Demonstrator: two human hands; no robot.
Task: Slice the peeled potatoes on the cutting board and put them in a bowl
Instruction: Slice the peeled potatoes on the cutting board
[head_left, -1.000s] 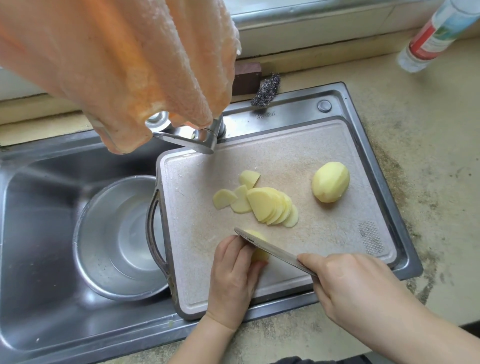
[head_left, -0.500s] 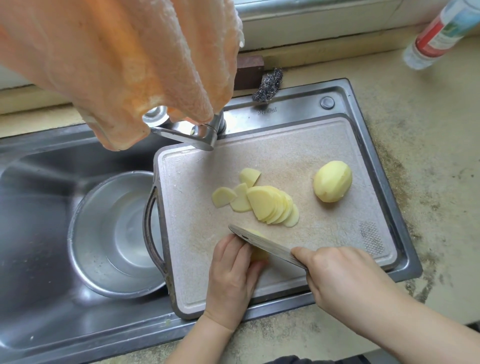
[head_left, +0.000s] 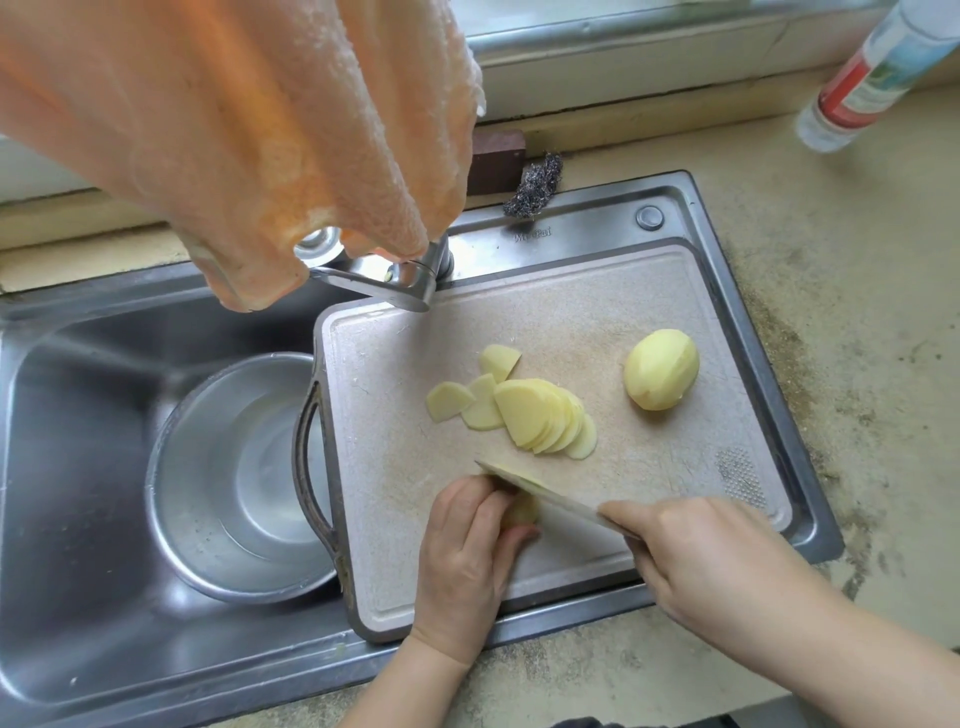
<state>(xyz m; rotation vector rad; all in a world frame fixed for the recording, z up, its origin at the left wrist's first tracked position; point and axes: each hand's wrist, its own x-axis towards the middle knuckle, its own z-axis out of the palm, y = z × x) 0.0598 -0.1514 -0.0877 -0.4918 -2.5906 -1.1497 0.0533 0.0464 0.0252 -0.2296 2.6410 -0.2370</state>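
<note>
Head view: my left hand (head_left: 470, 561) curls over a small pale-yellow potato piece (head_left: 521, 512) near the front edge of the beige rectangular plastic cutting board (head_left: 649, 306), fingers wrapped round it and pinning it down. My right hand (head_left: 711, 558) is closed round the handle of a steel-bladed kitchen knife (head_left: 545, 496); handle itself hidden under the palm. Blade lies across the piece, just beside my left fingertips; how deep it sits in the piece I can't tell.

A fanned stack of thin yellow potato slices (head_left: 540, 415) lies mid-board, with a few loose ones beside it. One whole peeled yellow potato (head_left: 661, 370) sits further right on the board, well apart from my hands. The round stainless-steel bowl (head_left: 228, 478) stands in the steel sink (head_left: 78, 519), just left of the board's handle, and seems to hold a little water; no slices in it yet.

Handling, my guess: peeled potato is firm, wet and starchy, so slippery. The remaining end is small and likely to roll or squirt out, so hold it low from above, fingertips tucked back from the blade. Slices are light, thin and could snap, and they tend to stick together; better scooped as a stack than pinched singly. The whole potato is heavier, needs a full-hand grip across its middle.

Orange fuzzy towel (head_left: 234, 130) hangs over the chrome tap (head_left: 395, 280).
</note>
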